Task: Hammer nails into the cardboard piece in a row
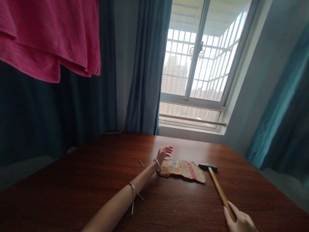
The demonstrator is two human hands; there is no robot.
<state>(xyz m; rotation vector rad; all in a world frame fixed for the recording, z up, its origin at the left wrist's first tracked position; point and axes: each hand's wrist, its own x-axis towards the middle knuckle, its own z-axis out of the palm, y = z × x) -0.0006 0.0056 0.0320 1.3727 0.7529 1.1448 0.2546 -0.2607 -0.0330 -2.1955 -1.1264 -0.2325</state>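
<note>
A flat, ragged piece of board with a pink stripe lies on the dark wooden table; several nails stand in its left part. My left hand hovers just left of and behind the nails, fingers stretched out and apart, holding nothing. My right hand at the bottom edge grips the end of a hammer's wooden handle. The hammer's dark head rests on the table just right of the board.
Loose nails lie on the table: one left of my left hand, two under my forearm. A window with blue curtains is behind the table. Pink cloth hangs at the upper left.
</note>
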